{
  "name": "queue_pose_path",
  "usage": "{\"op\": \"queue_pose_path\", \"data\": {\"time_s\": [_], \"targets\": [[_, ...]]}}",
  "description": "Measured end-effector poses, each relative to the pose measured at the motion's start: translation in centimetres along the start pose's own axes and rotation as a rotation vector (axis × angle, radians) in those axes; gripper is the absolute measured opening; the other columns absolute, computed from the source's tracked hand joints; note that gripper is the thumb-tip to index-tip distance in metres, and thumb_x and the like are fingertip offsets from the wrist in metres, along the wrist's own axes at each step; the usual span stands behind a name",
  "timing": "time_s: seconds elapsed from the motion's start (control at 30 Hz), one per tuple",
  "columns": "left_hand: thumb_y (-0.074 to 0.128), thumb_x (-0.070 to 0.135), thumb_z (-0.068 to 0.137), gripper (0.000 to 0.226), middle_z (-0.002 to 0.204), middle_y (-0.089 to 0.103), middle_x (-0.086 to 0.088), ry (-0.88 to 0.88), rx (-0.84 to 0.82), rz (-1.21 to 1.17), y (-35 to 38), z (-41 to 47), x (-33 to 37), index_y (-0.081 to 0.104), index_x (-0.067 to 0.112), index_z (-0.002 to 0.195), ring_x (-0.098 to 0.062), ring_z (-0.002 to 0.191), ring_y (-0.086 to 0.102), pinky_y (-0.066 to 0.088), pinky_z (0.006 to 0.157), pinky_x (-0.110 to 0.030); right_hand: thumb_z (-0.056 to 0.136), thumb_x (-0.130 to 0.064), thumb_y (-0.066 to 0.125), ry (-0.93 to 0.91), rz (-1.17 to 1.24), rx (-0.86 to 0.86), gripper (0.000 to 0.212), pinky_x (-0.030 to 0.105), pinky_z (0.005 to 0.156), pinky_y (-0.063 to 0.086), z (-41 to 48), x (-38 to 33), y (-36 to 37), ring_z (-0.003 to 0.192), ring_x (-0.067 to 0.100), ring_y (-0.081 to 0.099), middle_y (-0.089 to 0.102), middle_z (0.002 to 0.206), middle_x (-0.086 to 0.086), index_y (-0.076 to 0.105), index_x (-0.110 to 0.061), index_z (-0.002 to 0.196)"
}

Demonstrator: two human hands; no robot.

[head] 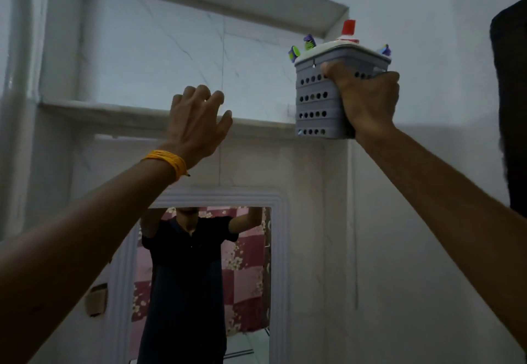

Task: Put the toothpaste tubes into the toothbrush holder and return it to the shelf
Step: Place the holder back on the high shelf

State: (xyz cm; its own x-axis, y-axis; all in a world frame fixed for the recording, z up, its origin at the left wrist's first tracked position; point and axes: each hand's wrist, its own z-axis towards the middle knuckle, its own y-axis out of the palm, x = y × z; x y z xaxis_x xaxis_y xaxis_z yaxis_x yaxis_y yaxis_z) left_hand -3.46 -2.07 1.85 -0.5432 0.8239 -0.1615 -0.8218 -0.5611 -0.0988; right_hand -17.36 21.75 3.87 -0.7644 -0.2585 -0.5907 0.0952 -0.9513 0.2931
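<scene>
My right hand (366, 98) grips a grey perforated toothbrush holder (316, 104) and holds it up at the right end of a recessed marble shelf (114, 111), its base about level with the shelf's front edge. A toothpaste tube with a red cap (348, 28) sticks out of the holder's top. Several toothbrush heads (309, 42) with purple and green bristles show above the rim. My left hand (198, 124) is raised in front of the shelf edge, fingers spread, holding nothing. An orange band circles that wrist.
The shelf sits in a white wall niche (199, 50) with a thick frame. Below it hangs a white-framed mirror (208, 278) showing a person in a dark shirt with raised arms. A dark object (512, 107) fills the right edge.
</scene>
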Motion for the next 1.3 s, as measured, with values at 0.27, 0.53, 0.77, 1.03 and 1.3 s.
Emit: {"op": "queue_pose_path", "data": {"time_s": [0.27, 0.53, 0.77, 1.03, 1.3], "targets": [[0.015, 0.067, 0.095, 0.068, 0.062, 0.053, -0.004, 0.035, -0.317, 0.19, 1.9, 2.2, -2.6, 0.046, 0.017, 0.063, -0.026, 0.062, 0.052, 0.034, 0.071, -0.035, 0.066, -0.069, 0.085, 0.061, -0.065, 0.02, 0.109, 0.051, 0.105, 0.057, 3.8, -0.8, 5.9, 0.13, 0.029, 0.058, 0.052, 0.142, 0.008, 0.043, -0.009, 0.146], [0.017, 0.071, 0.093, 0.068, 0.062, 0.054, -0.002, 0.096, -0.317, 0.199, 2.1, 2.2, -3.3, 0.048, 0.018, 0.066, -0.027, 0.066, 0.055, 0.038, 0.071, -0.035, 0.065, -0.075, 0.086, 0.102, -0.254, 0.017, 0.124, 0.057, 0.113, 0.048, 4.8, 1.5, 11.0, 0.146, 0.034, 0.046, 0.045, 0.156, 0.012, 0.036, -0.007, 0.155], [0.018, 0.069, 0.094, 0.065, 0.066, 0.058, -0.004, 0.108, -0.263, 0.191, 2.6, 1.9, -3.1, 0.05, 0.018, 0.07, -0.026, 0.065, 0.054, 0.035, 0.072, -0.035, 0.066, -0.079, 0.084, 0.115, -0.318, -0.003, 0.124, 0.056, 0.109, 0.045, 5.6, 3.0, 12.6, 0.146, 0.034, 0.045, 0.044, 0.156, 0.011, 0.036, -0.007, 0.154], [0.02, 0.07, 0.093, 0.07, 0.102, 0.066, -0.014, 0.057, -0.276, 0.226, 2.3, 1.5, -2.6, 0.059, 0.015, 0.113, -0.032, 0.089, 0.058, 0.04, 0.086, -0.044, 0.069, -0.071, 0.087, 0.086, -0.331, -0.078, 0.13, 0.059, 0.111, 0.044, 5.7, 3.8, 12.1, 0.15, 0.036, 0.041, 0.039, 0.162, 0.014, 0.024, -0.006, 0.162], [0.009, 0.081, 0.078, 0.093, 0.12, 0.055, -0.014, -0.009, -0.354, 0.147, 0.1, -1.3, -1.5, 0.048, 0.014, 0.128, -0.033, 0.115, 0.048, 0.034, 0.105, -0.047, 0.092, -0.056, 0.074, -0.146, -0.396, -0.014, 0.097, 0.059, 0.116, 0.038, 0.1, 6.3, 9.0, 0.148, 0.039, 0.038, 0.038, 0.16, 0.019, 0.028, -0.007, 0.162]]}}
